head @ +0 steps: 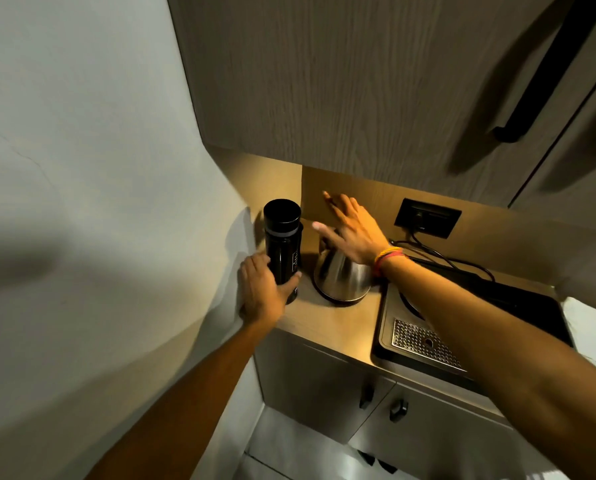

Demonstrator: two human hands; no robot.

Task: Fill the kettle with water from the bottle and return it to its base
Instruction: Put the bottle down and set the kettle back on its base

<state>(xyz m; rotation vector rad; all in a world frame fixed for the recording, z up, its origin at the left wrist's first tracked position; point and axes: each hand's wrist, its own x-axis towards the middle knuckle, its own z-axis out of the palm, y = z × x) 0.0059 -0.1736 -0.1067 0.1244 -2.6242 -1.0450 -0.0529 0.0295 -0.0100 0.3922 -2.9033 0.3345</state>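
A tall black bottle [282, 240] with its cap on stands upright on the wooden counter [331, 323], close to the left wall. My left hand [261, 296] is wrapped around its lower part. Right of the bottle a steel kettle [341, 275] sits on its dark round base [338, 299]. My right hand [352, 230] hovers over the kettle's top with fingers spread, covering the lid and handle. It holds nothing that I can see.
A black tray [476, 368] with a perforated metal drain grate lies at the counter's right. A black wall socket [427, 217] with a cable sits on the back panel. A wooden cabinet [358, 81] overhangs closely above. Cabinet doors with knobs are below.
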